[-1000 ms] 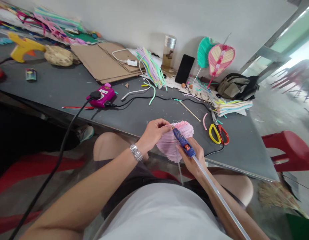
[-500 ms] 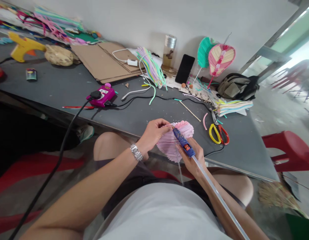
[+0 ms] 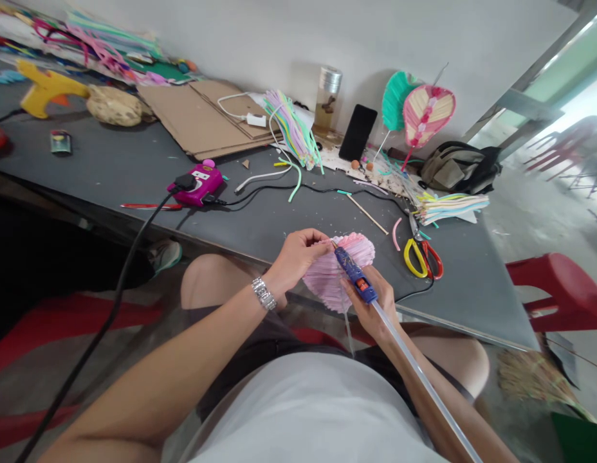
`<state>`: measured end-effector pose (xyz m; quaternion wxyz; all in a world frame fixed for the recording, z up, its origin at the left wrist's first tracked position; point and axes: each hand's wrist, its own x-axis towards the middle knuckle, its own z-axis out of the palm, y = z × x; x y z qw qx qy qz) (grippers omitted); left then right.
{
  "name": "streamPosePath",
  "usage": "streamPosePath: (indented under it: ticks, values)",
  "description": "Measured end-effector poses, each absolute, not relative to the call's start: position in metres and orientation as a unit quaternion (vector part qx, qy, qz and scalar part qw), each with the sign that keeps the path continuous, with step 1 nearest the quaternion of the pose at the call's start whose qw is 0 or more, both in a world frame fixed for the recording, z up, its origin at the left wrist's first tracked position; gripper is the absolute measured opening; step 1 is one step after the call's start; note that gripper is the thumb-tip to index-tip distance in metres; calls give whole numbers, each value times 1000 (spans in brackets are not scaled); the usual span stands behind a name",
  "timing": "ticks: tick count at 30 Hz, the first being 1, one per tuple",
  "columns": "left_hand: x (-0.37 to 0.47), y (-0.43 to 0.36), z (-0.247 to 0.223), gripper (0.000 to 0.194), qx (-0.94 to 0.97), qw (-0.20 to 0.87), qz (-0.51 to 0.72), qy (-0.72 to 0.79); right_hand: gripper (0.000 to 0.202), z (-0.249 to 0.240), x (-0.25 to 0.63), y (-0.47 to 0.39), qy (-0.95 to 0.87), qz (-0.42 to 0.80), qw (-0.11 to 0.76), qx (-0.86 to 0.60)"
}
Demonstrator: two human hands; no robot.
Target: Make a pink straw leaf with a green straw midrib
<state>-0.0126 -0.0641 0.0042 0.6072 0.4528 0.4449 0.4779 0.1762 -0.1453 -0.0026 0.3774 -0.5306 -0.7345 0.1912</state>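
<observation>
My left hand (image 3: pixel 301 254) pinches the upper left edge of a pink pleated fan (image 3: pixel 322 283), which leans at the table's front edge with a thin pale stick hanging below it. Wrapped in my right hand (image 3: pixel 378 302) is a blue hot glue gun (image 3: pixel 351 270), lying across the fan. Its nozzle touches or nearly touches the fan beside my left fingertips. A long clear glue stick (image 3: pixel 424 382) runs out of the gun's back along my right forearm. The spot under the nozzle is too small to make out.
Scissors (image 3: pixel 417 257) with yellow and red handles lie right of the fan. Behind are a magenta power adapter (image 3: pixel 199 183), a black cord (image 3: pixel 260 188), cardboard (image 3: pixel 192 122), a bottle (image 3: pixel 326 103), a phone (image 3: pixel 358 133) and a yellow glue gun (image 3: pixel 45 90). A red stool (image 3: pixel 559 289) stands right.
</observation>
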Motion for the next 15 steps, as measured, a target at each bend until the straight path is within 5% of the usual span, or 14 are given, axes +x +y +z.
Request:
streamPosePath:
  ticks: [15]
  values:
    - [-13,-64,3,21,455,606,474,450,27,-2,176,-145,-735,190,375,-532]
